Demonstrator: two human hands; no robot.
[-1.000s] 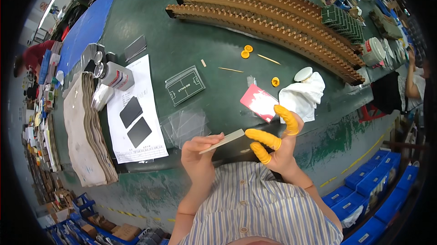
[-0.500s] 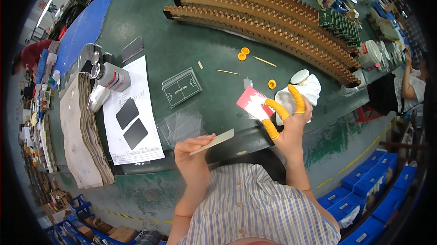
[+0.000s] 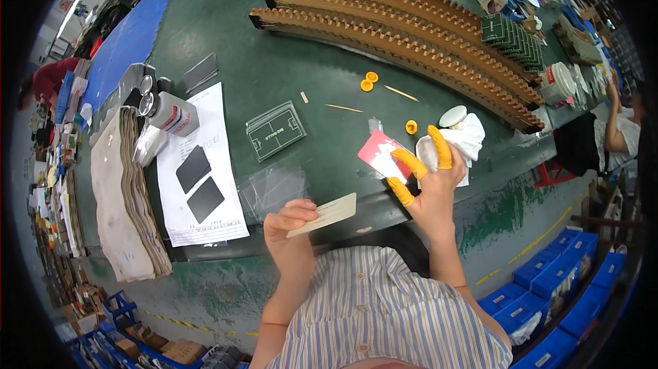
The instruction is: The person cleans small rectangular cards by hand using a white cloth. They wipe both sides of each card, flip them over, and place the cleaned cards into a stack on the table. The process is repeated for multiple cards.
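My left hand (image 3: 291,228) pinches a thin pale rectangular panel (image 3: 323,215) by its left end, held flat above the near edge of the green table (image 3: 301,67). My right hand (image 3: 430,184), with yellow finger cots on three fingers, is spread open over the table edge and holds nothing. Its fingertips hover by a red and white card (image 3: 379,153) and a white cloth (image 3: 460,137). A stack of clear film sheets (image 3: 272,189) lies just beyond my left hand.
Long rows of brown slotted racks (image 3: 384,26) cross the far table. A dark green panel stack (image 3: 275,130), a white paper with two black panels (image 3: 200,174), a folded cloth pile (image 3: 130,198), a jar (image 3: 173,114) and yellow rings (image 3: 371,80) lie about. Blue bins (image 3: 548,293) stand at right.
My right hand let go of the panel and moved right and away, toward the red card and white cloth. My left hand kept the panel and shifted slightly.
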